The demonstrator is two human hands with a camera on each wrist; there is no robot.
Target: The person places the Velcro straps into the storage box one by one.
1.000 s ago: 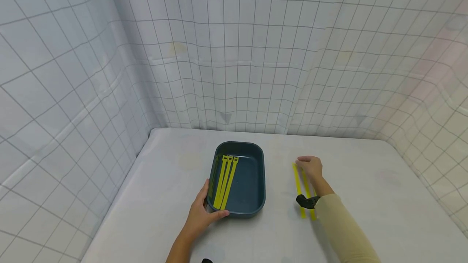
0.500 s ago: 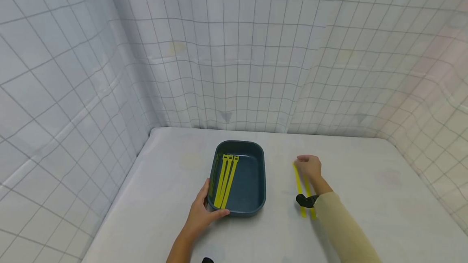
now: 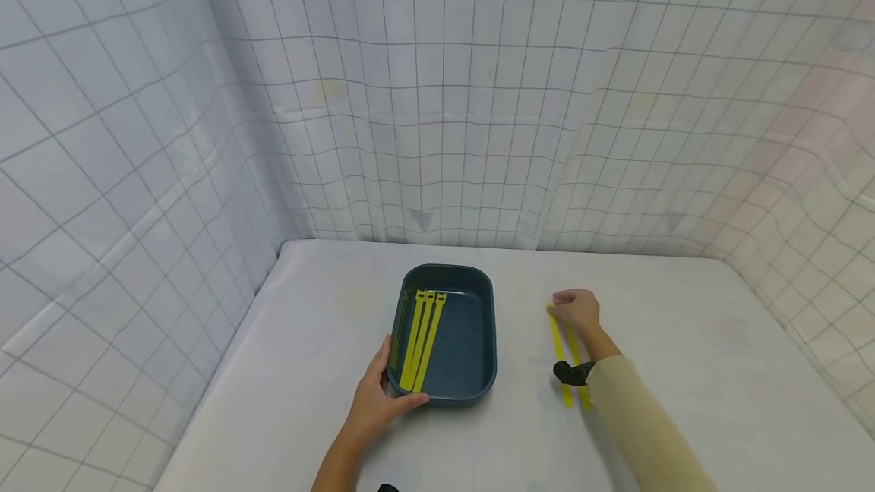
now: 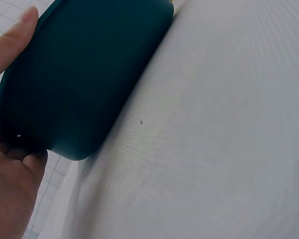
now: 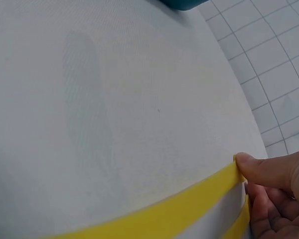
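Observation:
My left hand (image 3: pixel 372 405) grips the near left corner of a dark teal tray (image 3: pixel 468 348), thumb along the near rim and fingers at the left side. The left wrist view shows the tray's outer wall (image 4: pixel 84 74). Inside, along the left, lie several yellow hook-and-loop cable ties (image 3: pixel 427 340) with slotted heads. To the right of the tray, my right hand (image 3: pixel 579 311) pinches the far end of a yellow cable tie (image 5: pixel 179 209) between thumb and fingers. A second tie (image 3: pixel 573 344) lies beside it, partly hidden under the hand and wrist.
A white cloth covers the table (image 3: pixel 328 302), with white gridded sheets (image 3: pixel 424 135) hanging at the back and both sides. A black wrist strap (image 3: pixel 573 374) on the right arm covers part of the ties. Another dark device (image 3: pixel 387 487) shows at the bottom edge.
My right fingertips have shifted slightly left and toward me, onto the end of the left tie. The left hand and the tray have stayed in place.

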